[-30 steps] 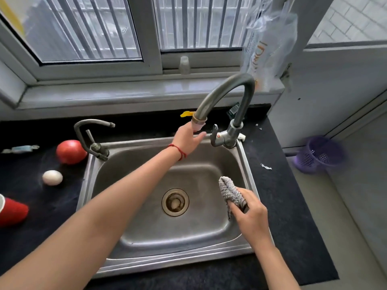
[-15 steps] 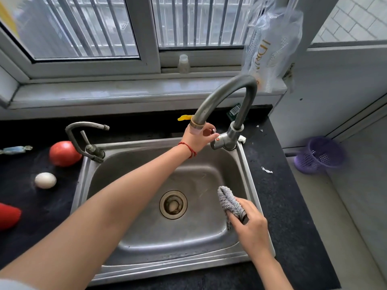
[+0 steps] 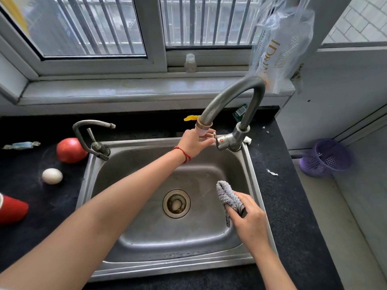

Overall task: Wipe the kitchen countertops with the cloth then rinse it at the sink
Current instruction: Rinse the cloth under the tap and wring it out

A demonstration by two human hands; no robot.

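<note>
head view | left hand (image 3: 193,141) at tap lever (image 3: 215,136), fingers loosely curled round it, likely to start water | right hand (image 3: 250,218) clamped on bunched cloth (image 3: 227,196), held inside sink (image 3: 134,245), ready for rinsing | no water visible

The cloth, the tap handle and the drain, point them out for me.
cloth (image 3: 227,195), head view, on its bunched grey top.
tap handle (image 3: 222,141), head view, on the valve body.
drain (image 3: 176,203), head view, on its centre.
</note>
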